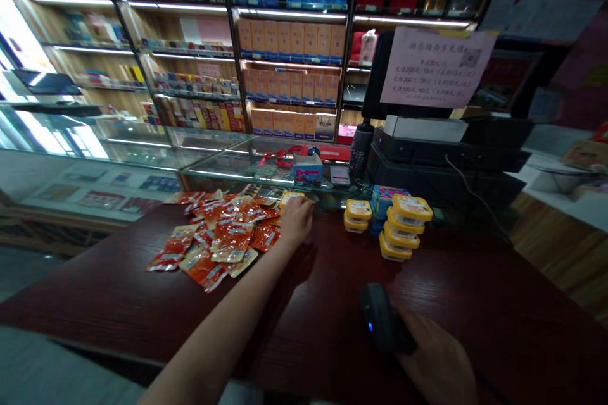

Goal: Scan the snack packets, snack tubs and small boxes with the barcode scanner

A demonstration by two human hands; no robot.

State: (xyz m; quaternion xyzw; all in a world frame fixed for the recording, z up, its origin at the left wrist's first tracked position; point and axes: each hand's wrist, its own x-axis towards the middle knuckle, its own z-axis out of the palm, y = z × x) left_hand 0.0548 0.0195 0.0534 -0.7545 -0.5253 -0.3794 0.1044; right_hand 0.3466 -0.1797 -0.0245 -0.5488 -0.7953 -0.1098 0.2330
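My left hand (297, 223) reaches across the table, its fingers closed at a yellow-lidded tub (291, 197) that shows just behind them. The hand hides much of this tub. Beside it on the left lies a loose heap of red-orange snack packets (232, 231). My right hand (434, 351) is near the front of the table, closed around a black barcode scanner (380, 319) with a small blue light lit. Beyond the scanner stands a stack of several yellow-lidded tubs (406, 228). A shorter stack of tubs (358, 215) is to its left.
A blue patterned box (382, 202) stands between the stacks. The dark wooden table (304, 329) meets a glass display counter (228, 161) at the back. A monitor with a paper notice (434, 66), a black bottle (361, 149) and a small blue carton (308, 171) stand behind.
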